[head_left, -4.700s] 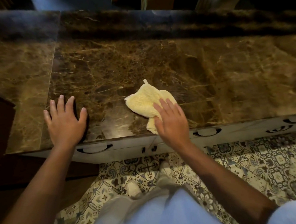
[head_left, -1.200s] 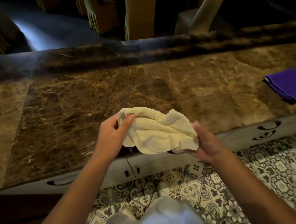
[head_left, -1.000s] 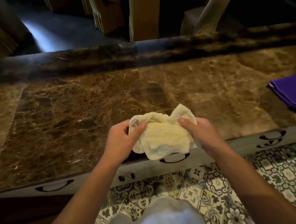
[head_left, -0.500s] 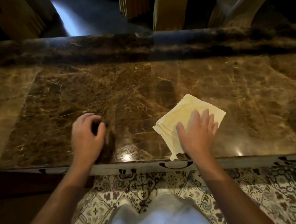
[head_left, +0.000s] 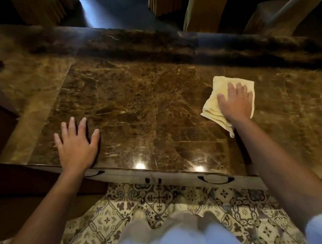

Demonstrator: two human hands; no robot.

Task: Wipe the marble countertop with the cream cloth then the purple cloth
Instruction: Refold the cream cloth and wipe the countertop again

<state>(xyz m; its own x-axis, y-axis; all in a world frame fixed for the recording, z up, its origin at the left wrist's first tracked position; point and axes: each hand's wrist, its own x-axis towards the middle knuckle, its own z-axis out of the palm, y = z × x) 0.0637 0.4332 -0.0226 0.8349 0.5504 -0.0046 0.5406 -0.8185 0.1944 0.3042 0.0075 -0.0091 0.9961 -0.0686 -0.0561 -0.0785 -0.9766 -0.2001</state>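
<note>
The brown marble countertop [head_left: 146,107] fills the middle of the view. A folded cream cloth [head_left: 217,89] lies flat on it at the right. My right hand [head_left: 235,102] presses down on the cloth with the fingers spread over it. Near the front edge at the left, my left hand [head_left: 76,146] rests flat on the bare marble, fingers apart, holding nothing. The purple cloth is out of view.
A raised dark marble ledge [head_left: 151,45] runs along the back of the counter. White drawer fronts with dark handles [head_left: 215,179] sit under the front edge. Patterned floor tiles [head_left: 157,199] lie below. Wooden furniture legs [head_left: 200,8] stand beyond the counter.
Both hands folded the cream cloth in the air, then my right hand laid it on the marble and slid it away to the right. My left hand let go and flattened on the counter.
</note>
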